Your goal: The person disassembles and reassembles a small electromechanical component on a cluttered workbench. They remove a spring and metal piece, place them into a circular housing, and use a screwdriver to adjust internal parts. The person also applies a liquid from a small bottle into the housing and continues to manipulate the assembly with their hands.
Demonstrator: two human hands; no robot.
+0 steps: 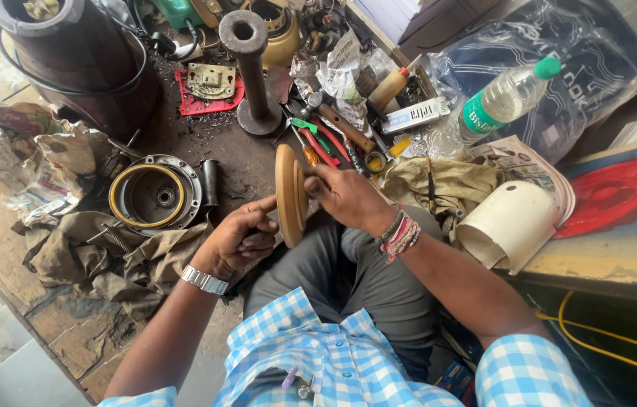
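A seated person in a blue checked shirt holds a tan metal disc [289, 194] on edge above the lap, 2 hands at work. The left hand [239, 240], its grip closed on the disc's lower rim, steadies it; the right hand [345, 197] clasps the far face, possibly around a tool hidden from view. Beyond, on the cluttered counter [243, 162], lie a round motor housing [155, 193], red-handled pliers [320, 146], a dark spindle [252, 71] and a plastic bottle [505, 98].

Head view, steeply downward, close over lap, probably seated.
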